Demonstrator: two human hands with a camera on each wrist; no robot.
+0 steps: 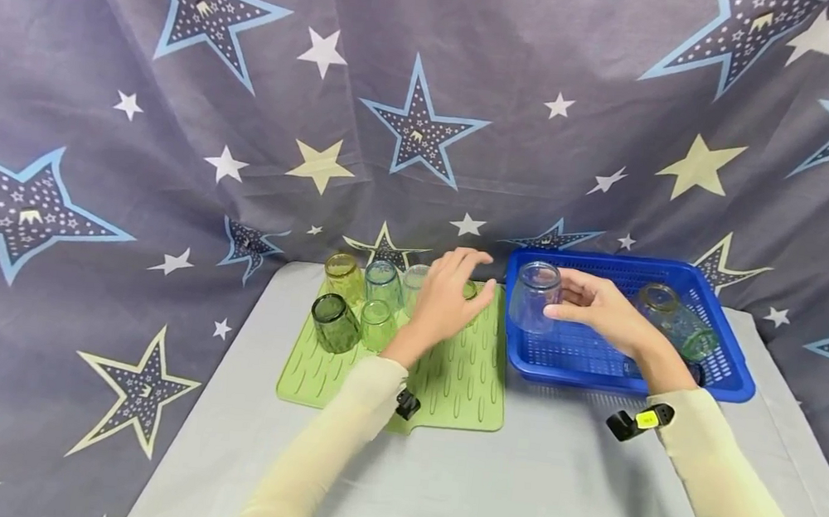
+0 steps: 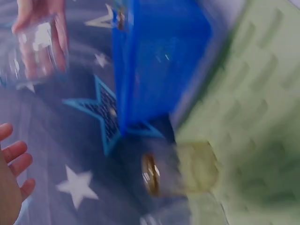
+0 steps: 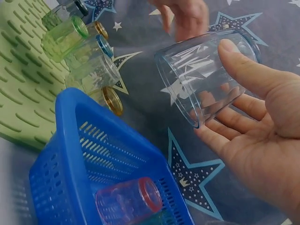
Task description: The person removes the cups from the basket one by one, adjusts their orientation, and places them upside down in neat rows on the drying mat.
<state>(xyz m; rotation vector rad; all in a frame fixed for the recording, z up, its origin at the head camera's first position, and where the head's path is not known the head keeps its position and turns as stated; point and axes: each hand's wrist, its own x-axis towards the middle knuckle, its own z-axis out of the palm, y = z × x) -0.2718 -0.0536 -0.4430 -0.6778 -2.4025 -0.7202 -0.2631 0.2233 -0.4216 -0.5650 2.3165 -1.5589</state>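
Observation:
My right hand grips a clear, faintly blue drinking glass over the left end of the blue basket. In the right wrist view the thumb lies along one side of this glass and the fingers along the other. To its left, my left hand is raised over the green draining mat, fingers apart and nothing in them. Behind that hand, a glass is partly hidden. A dark green glass and a light green glass stand in front on the mat.
Further back on the mat are a yellow glass, a blue glass and a clear glass. An amber-rimmed glass, a green-rimmed glass and a pink-rimmed glass lie in the basket. A star-patterned cloth hangs behind.

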